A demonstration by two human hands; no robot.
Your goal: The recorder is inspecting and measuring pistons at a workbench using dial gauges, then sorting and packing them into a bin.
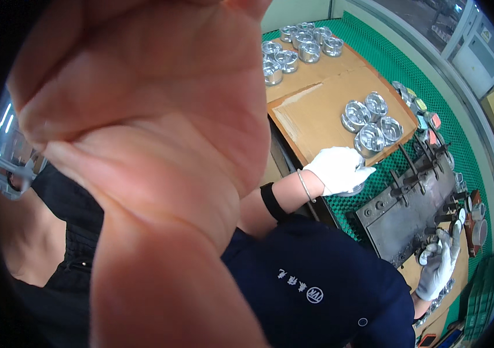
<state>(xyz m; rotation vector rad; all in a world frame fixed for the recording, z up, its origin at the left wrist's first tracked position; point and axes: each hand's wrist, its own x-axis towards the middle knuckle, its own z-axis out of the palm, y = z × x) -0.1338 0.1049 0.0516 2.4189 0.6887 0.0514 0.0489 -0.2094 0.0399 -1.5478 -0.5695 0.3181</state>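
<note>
Round metal part apparently beneath left hand.

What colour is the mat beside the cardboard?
The mat is green, seen best in the head view.

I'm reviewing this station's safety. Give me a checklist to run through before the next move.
1. Clear camera view: not ok; a bare hand blocks much of it.
2. Hand cover by the steel fixture: ok; upper gloved hand and lower gloved hand are both in white.
3. Wrists clear: not ok; the upper has a bangle.
4. Grip on the metal cup: cannot tell; the upper gloved hand hides most of it.
5. Lower gloved hand off the steel fixture: cannot tell; contact is unclear.
</note>
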